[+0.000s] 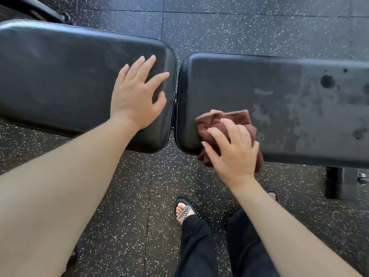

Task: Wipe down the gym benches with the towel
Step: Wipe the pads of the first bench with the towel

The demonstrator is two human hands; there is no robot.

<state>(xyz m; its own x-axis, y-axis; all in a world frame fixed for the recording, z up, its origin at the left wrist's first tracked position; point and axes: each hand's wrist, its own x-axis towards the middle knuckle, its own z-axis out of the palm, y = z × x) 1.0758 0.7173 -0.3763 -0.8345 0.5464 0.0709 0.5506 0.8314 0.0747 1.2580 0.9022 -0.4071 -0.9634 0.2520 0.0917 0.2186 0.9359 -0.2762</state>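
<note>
**Gym bench, two pads, wipe in progress: head view**

1. Left pad (60,76): black padded vinyl with rounded corners. We see faint dull smears on its surface. It sits just beside the right pad, with a narrow gap between their short edges.
2. Right pad (289,108): the same black vinyl. We note pale streaks and round dark spots (327,81) toward its right end.
3. Left hand (135,96): it rests palm down on the left pad near the pad's right edge, closer to the near side. The fingers are straight and spread, and it holds nothing.
4. Towel (237,118): brown and bunched. It lies on the near left corner of the right pad and hangs over the near edge.
5. Right hand (233,152): it lies on top of the towel and presses it onto that corner. We see the fingers splayed and only lightly bent, not wrapped round the cloth.
6. Bench frame (339,182): a dark metal part shows under the near edge of the right pad.
7. Floor (219,27): dark speckled rubber tiles.
8. Below the arms we list black trousers (199,246) and a checkered sandal (183,212).
</note>
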